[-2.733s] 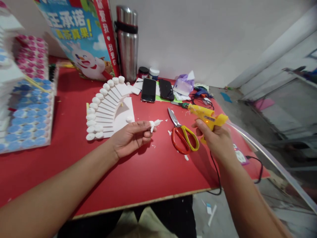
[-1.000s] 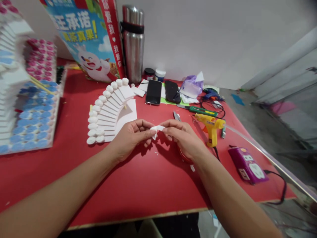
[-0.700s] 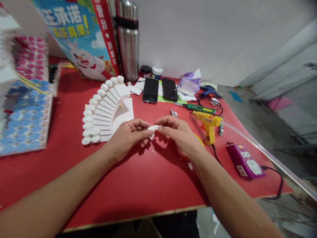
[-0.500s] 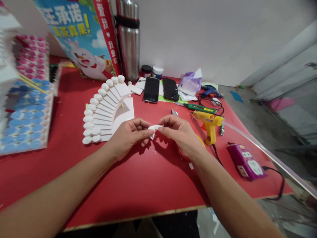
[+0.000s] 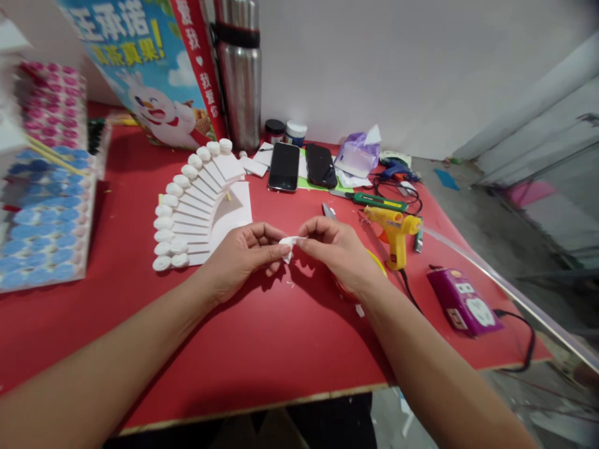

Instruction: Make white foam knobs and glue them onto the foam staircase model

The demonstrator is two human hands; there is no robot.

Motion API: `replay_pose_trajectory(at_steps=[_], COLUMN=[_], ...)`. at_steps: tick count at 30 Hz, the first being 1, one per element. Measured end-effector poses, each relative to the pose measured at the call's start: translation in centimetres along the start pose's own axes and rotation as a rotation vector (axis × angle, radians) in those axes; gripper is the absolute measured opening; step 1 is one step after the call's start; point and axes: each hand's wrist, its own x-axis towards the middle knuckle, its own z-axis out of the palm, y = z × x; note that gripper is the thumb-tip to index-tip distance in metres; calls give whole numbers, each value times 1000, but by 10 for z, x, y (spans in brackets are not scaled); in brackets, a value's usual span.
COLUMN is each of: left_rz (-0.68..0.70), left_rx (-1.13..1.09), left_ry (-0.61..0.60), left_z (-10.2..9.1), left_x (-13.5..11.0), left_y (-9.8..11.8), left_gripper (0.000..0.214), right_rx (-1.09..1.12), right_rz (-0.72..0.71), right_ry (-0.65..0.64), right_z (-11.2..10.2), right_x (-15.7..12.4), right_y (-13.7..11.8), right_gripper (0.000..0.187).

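A small strip of white paper or tissue [image 5: 289,244] is pinched between both hands above the red table [image 5: 262,349]. My left hand [image 5: 248,251] grips its left part between thumb and fingers. At its right end, my right hand [image 5: 333,246] pinches the strip with thumb and forefinger. Left of my hands stands a fan-shaped white stepped piece [image 5: 199,206], its outer edge lined with several white rolled rosettes [image 5: 169,202]. Partly under my right hand is a round yellow-edged thing [image 5: 378,264], mostly hidden.
A yellow hot glue gun [image 5: 395,231], a green-handled knife [image 5: 379,201] and a purple power box [image 5: 463,302] lie to the right. Two phones [image 5: 284,167], a steel flask [image 5: 239,87] and a printed bag [image 5: 154,75] stand behind. Blue and pink rosettes [image 5: 47,231] fill the left.
The view has shifted very slightly. Both hands keep their pinch on the white strip, with hardly any visible movement.
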Motion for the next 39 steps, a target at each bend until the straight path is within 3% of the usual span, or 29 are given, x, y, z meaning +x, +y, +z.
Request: replay_pose_trajectory(at_steps=[8,14,24,30,39], left_rz=[42,64,32,1,12], left_rx=[12,-3,-140,-246,-133], left_ry=[27,24,1,38,0], left_z=[-1,-2,-5,-4,-3], left_x=[1,2,4,4,3], left_y=[-2,-3,-2,3,-1], left_gripper=[26,27,26,28,25], right_rx=[-31,-62,192,61,-157], right_rz=[-22,-25,-28,-75,-209], right_ry=[-32,-67,-15,5,94], right_z=[1,1,1,4,6], right_x=[-2,-3,2,0,0], right_y=[-3,-4,3,2,2], right_gripper=[21,33,24,20,9])
